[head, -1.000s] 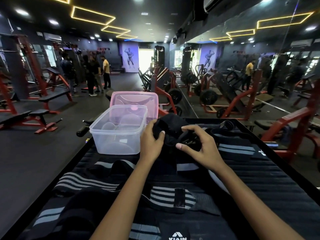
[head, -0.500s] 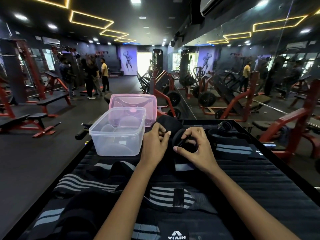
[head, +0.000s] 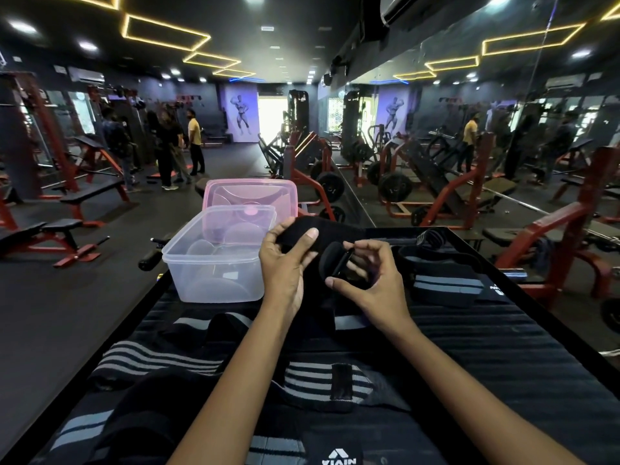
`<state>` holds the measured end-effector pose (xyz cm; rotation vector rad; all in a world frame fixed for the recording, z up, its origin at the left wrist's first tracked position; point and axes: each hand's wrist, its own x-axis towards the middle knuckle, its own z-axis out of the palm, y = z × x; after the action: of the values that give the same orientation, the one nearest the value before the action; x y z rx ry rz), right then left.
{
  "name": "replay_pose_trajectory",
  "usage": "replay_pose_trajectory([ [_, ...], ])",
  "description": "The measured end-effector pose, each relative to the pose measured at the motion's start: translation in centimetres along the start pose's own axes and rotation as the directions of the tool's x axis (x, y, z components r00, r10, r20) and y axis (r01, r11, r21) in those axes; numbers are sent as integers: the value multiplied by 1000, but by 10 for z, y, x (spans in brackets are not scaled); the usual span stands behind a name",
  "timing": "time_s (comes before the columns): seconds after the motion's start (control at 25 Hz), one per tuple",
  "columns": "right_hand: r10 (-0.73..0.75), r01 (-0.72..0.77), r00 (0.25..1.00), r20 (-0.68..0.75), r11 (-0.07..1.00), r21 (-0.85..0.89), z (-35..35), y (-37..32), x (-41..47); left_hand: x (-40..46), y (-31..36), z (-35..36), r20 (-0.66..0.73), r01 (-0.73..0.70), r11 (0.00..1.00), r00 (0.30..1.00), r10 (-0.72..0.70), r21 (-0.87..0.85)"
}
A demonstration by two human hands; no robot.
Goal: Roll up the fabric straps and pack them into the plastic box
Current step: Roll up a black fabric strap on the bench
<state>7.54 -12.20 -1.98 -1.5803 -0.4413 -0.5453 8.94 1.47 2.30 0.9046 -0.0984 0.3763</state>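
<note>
Both hands have risen off the pile since a moment ago. The left hand now grips the flat end of a black strap higher up, thumb pressed over the top, where earlier it sat low against the bundle. The right hand has opened from its tight pinch — its fingers curl loosely around the strap's rolled end, held just beside the left. The clear plastic box stays left of the hands on the table, with its pink lid behind. Striped straps lie unrolled nearer the camera — another to the right.
</note>
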Motion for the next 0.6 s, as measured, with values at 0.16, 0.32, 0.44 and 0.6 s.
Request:
replay_pose_trajectory([
  [0.16, -12, 12, 1000, 5, 998, -66, 2, 0, -1, -1, 4, -3, -47, -33, 997, 998, 30, -73],
  [0.32, -18, 19, 1000, 9, 993, -118, 2, -1, -1, 4, 4, -9, 22, -171, 985, 985, 172, -23],
  [0.44, -25, 26, 1000, 11, 992, -126, 3, -1, -2, 6, -2, -13, 106, -250, 961, 965, 239, 118],
  [0.6, -24, 28, 999, 33, 989, -142, 3, -2, -3, -2, -3, -9, 83, -283, 930, 959, 271, 233],
])
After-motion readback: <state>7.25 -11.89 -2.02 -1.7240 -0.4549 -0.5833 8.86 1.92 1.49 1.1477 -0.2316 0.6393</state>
